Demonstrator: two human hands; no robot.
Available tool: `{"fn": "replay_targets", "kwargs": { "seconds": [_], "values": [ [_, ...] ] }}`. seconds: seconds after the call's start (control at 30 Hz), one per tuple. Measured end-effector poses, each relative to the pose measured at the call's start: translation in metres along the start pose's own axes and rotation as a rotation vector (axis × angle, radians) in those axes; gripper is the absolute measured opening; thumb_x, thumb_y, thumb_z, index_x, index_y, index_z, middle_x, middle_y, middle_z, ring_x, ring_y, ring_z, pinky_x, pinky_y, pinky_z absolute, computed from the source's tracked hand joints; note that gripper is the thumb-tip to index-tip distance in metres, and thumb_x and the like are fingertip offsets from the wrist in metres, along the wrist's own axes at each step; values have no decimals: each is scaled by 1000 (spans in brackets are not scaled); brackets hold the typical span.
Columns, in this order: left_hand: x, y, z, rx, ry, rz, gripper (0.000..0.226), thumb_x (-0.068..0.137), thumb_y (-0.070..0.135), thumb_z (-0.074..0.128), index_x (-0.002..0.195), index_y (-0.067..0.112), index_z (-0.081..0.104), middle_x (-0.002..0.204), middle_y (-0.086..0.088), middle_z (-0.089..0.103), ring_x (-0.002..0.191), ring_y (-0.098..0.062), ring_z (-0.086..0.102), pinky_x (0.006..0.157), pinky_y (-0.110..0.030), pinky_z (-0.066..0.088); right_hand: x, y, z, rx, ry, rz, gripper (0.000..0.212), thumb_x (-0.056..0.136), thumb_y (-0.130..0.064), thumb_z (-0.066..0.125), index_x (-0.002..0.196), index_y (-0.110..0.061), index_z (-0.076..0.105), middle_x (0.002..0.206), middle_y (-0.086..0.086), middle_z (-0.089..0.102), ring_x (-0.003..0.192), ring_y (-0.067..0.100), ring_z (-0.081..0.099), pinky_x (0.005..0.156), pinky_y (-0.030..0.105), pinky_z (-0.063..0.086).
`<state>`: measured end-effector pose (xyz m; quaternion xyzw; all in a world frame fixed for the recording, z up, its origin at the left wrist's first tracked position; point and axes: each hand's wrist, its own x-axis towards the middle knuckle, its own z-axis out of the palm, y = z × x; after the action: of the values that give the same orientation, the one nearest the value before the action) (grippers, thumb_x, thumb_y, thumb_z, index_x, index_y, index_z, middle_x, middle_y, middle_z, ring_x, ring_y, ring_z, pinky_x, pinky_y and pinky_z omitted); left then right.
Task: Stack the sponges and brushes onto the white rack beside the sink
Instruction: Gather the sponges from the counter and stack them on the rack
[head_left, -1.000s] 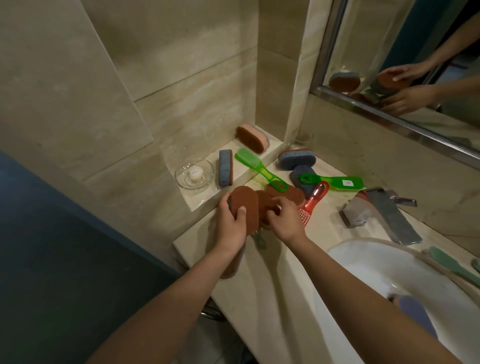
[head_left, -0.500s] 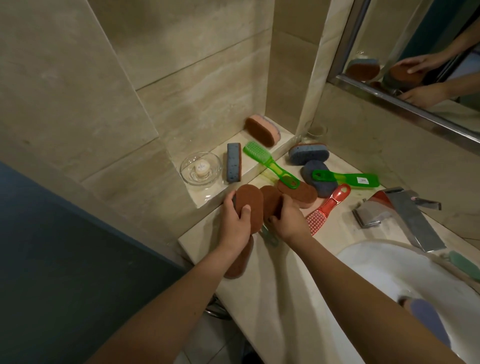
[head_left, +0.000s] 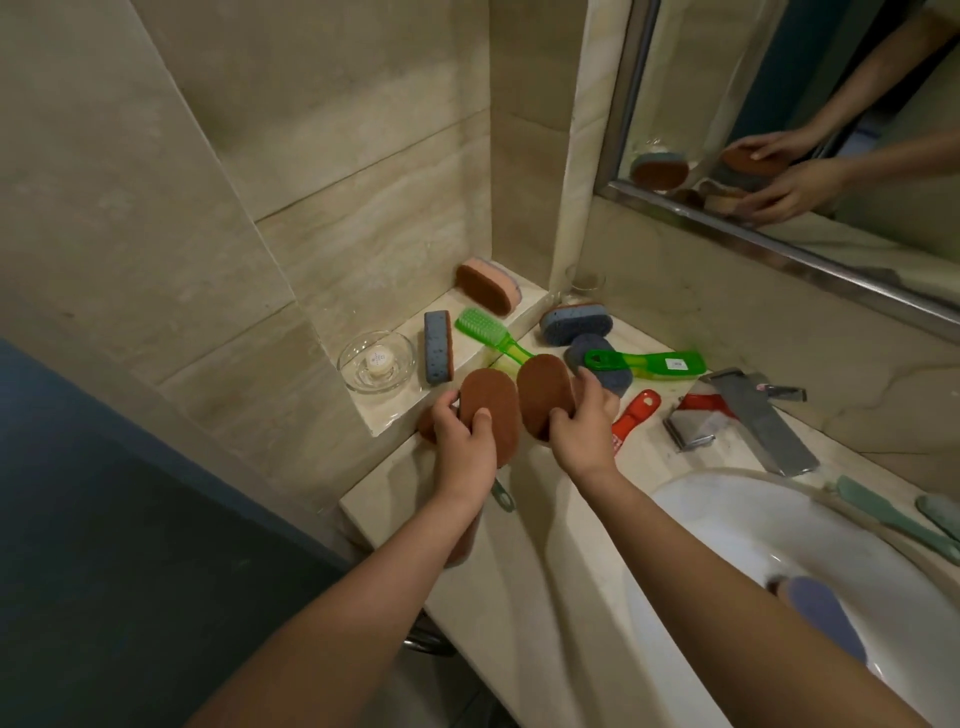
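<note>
Over the counter's near edge, the left hand (head_left: 465, 447) grips one brown sponge (head_left: 493, 405) and the right hand (head_left: 582, 431) pinches a second brown sponge (head_left: 543, 389) just beside it, both likely light and squashy, best held across the narrow sides, with a green brush (head_left: 483, 327) lying beyond the fingertips.

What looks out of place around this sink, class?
A blue sponge lies inside the sink basin, not on the counter; a green brush bridges ledge and counter at a tilt.

The left hand (head_left: 464, 446) and right hand (head_left: 583, 427) each grip a sponge (head_left: 492, 402).
</note>
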<state>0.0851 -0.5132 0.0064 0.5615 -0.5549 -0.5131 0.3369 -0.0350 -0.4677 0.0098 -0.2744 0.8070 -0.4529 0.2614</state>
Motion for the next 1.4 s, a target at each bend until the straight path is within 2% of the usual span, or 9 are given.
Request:
{"fn": "replay_targets", "kwargs": {
  "seconds": [0.17, 0.3, 0.57, 0.7, 0.83, 0.93, 1.13, 1.27, 1.4],
  "values": [
    [-16, 24, 27, -55, -40, 29, 32, 98, 20, 48, 125, 17, 32, 116, -2, 45, 88, -13, 51, 80, -24, 36, -20, -5, -37, 196, 116, 1, 62, 90, 4, 38, 148, -16, 31, 149, 9, 23, 135, 21, 35, 112, 25, 27],
    [-35, 40, 51, -68, -117, 61, 33, 98, 24, 46, 127, 19, 31, 119, 0, 44, 97, -19, 50, 84, -29, 38, -35, -3, -75, 321, 190, 24, 60, 90, 4, 36, 146, -19, 37, 148, 6, 34, 134, 21, 40, 113, 42, 35],
    [-95, 81, 101, -174, -346, 149, 41, 94, 20, 55, 131, 16, 37, 119, -4, 53, 104, -17, 56, 89, -32, 46, -69, 1, -163, 552, 357, 39, 58, 92, 2, 35, 141, -25, 48, 135, -5, 53, 119, 13, 53, 105, 36, 45],
    [-132, 108, 129, -217, -472, 216, 46, 90, 18, 61, 128, 25, 36, 118, -4, 58, 90, -2, 58, 69, -13, 46, -93, 2, -215, 559, 446, -21, 56, 93, 2, 35, 139, -26, 51, 135, -5, 54, 120, 13, 54, 105, 34, 45],
    [-175, 135, 156, -128, -527, 315, 71, 81, 23, 69, 142, 22, 33, 137, -2, 34, 107, -11, 47, 84, -21, 38, -115, 5, -268, 522, 535, -64, 53, 95, 0, 36, 141, -22, 48, 142, 3, 49, 125, 18, 52, 108, 40, 44],
    [-207, 152, 173, -68, -602, 382, 85, 77, 29, 73, 147, 24, 26, 138, 3, 22, 103, -8, 42, 82, -22, 36, -135, 7, -308, 449, 585, -117, 52, 96, -3, 38, 143, -23, 46, 144, 2, 45, 128, 17, 48, 110, 41, 41],
    [-267, 181, 205, -98, -748, 580, 97, 75, 30, 78, 149, 37, 15, 130, 12, 17, 105, -6, 41, 77, -13, 37, -179, 7, -388, 307, 681, -239, 55, 91, -5, 51, 144, -21, 45, 142, -3, 42, 129, 11, 44, 112, 38, 38],
    [-305, 197, 227, -126, -827, 682, 99, 73, 29, 79, 144, 50, 14, 126, 14, 18, 102, 3, 43, 72, -2, 34, -206, 11, -435, 221, 700, -271, 65, 86, -11, 62, 146, -22, 41, 144, -2, 39, 123, 5, 41, 99, 21, 37],
    [-337, 205, 249, -115, -881, 746, 87, 74, 18, 73, 139, 52, 26, 127, 13, 20, 105, 2, 43, 69, 2, 40, -225, 21, -474, 153, 722, -262, 77, 80, -13, 71, 148, -21, 37, 145, 1, 39, 124, 8, 44, 103, 28, 41]
  ]
}}
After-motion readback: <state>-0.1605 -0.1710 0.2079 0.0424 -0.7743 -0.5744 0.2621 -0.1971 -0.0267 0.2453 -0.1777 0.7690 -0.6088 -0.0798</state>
